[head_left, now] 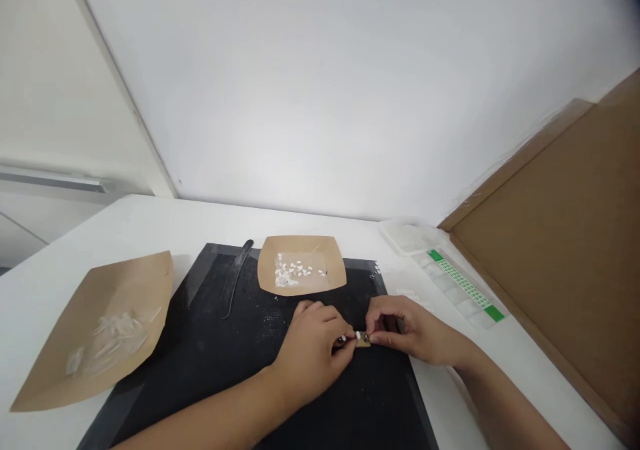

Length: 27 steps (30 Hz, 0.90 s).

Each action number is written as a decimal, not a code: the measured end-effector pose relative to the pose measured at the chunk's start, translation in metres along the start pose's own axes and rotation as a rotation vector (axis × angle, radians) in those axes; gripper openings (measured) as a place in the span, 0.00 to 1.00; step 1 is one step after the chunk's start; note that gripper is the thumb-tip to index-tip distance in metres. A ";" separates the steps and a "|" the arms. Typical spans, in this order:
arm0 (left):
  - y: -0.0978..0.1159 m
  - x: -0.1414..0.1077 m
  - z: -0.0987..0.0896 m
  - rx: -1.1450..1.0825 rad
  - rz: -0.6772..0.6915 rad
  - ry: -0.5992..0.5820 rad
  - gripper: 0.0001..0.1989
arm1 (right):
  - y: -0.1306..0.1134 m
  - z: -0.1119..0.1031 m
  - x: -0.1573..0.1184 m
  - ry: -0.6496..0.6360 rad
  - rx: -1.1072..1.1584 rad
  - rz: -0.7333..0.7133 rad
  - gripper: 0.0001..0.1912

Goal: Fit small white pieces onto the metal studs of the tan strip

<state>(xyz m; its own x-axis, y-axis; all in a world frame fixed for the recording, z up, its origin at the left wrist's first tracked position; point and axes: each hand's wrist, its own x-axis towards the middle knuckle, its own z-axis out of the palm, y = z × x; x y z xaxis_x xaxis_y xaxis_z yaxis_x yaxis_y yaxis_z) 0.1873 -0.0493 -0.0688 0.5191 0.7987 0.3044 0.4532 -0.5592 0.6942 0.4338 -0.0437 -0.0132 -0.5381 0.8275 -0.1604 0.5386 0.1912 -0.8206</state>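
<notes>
Over the black mat, my left hand point(317, 337) is closed, thumb and fingers pinching the left part of a small flat tan piece point(364, 344). A white oval bit point(358, 335) and a small dark bit show on or at this piece, too small to name. My right hand point(400, 323) is closed in a pinch, with thumb and index tips at the piece's right end. Whatever lies between those tips is hidden. Just beyond my hands, a brown paper tray point(340, 263) holds many small white oval bits point(290, 271).
A black mat point(200, 383) lies on the white table point(220, 213), bearing a dark curved file-like strip point(236, 280). A larger paper tray point(45, 370) with clear plastic pieces stands left. Right are a clear case with a green label point(465, 283), a clear container point(407, 235) and cardboard point(560, 250).
</notes>
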 end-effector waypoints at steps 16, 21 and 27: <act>0.001 0.000 -0.001 -0.007 0.002 0.001 0.04 | 0.007 0.004 0.002 -0.007 0.024 0.022 0.10; -0.001 0.000 0.001 -0.008 0.007 0.007 0.04 | 0.007 0.004 0.000 0.016 -0.020 0.037 0.08; -0.001 -0.001 0.001 -0.012 0.020 0.011 0.03 | 0.005 0.007 0.000 0.025 -0.067 0.018 0.02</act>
<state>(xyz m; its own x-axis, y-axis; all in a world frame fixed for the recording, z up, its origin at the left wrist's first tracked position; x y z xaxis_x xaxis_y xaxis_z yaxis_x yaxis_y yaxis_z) 0.1870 -0.0498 -0.0705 0.5198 0.7897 0.3257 0.4336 -0.5725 0.6959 0.4319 -0.0463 -0.0208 -0.5118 0.8439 -0.1607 0.5910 0.2101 -0.7788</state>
